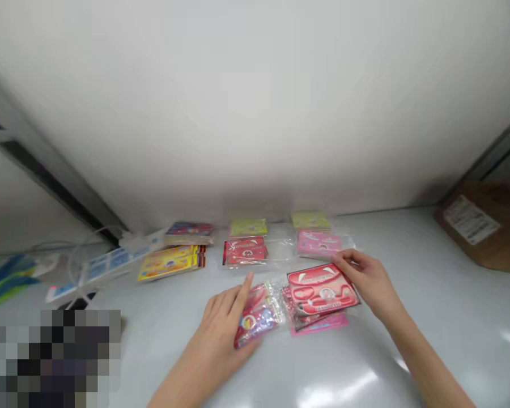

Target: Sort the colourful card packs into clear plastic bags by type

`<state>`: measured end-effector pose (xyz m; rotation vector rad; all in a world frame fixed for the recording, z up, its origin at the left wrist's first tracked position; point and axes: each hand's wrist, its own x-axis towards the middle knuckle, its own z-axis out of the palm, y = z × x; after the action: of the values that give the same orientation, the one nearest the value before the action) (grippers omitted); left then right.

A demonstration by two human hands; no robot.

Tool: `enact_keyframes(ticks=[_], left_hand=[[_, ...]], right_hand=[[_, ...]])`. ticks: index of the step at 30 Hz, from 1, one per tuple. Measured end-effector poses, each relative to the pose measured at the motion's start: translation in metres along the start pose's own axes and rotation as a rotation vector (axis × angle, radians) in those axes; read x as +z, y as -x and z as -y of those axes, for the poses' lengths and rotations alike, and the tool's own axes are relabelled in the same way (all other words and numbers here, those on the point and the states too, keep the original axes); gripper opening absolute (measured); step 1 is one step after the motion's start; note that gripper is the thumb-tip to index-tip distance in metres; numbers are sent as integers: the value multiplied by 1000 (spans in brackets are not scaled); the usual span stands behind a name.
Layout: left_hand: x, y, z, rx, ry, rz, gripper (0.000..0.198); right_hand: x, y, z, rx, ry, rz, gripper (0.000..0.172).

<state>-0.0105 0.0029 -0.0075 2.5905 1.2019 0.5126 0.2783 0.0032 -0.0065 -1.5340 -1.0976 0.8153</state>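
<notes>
1. Red packet (321, 292), flat and wrapped in clear film, lies on top of a small stack near the middle of the white table (429, 340), tilted a little to the person's right.
2. A pink packet (323, 325) shows from under the near edge of that stack.
3. The right hand (369, 280) is at the red packet's far right corner, fingers bent and touching its edge. Whether they pinch the packet or only rest against it cannot be told.
4. The left hand (221, 334) lies spread and flat, fingers apart and stretched out, on a shiny packet (257, 320) in red with glittering film. It grips nothing.
5. The shiny packet lies just beside the stack on its left, and their film edges meet or overlap.
6. Further back, towards the wall (255, 113), more packets lie in two loose rows:
   - a second red packet (244, 250) with a green packet (249, 227) behind it;
   - a rear pink packet (318, 242) with another green one (310, 220) behind it, just beyond the right hand's fingers;
   - a yellow packet (170, 262) with a blue and red packet (190, 228) behind it, on the left.
7. A white power strip (110, 258) with a cable lies at the far left.
8. A brown cardboard box (484, 226) with a white label stands at the far right, well apart from the hands.
</notes>
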Motion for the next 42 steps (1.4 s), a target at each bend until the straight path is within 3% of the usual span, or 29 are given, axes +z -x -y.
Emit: enact_keyframes(ticks=[8, 15, 27, 36, 42], left_hand=[[-1, 1, -4, 22, 41, 60, 98], [-5, 3, -14, 5, 121, 124, 97], [-9, 2, -9, 18, 184, 175, 100], [-6, 2, -11, 26, 183, 161, 101], [-8, 1, -14, 17, 197, 196, 97]], right_hand=[[10, 6, 7, 72, -115, 123, 33], [20, 11, 9, 238, -300, 112, 35], [16, 5, 3, 155, -228, 55, 33], [32, 9, -4, 249, -368, 147, 36], [27, 7, -2, 215, -344, 83, 37]])
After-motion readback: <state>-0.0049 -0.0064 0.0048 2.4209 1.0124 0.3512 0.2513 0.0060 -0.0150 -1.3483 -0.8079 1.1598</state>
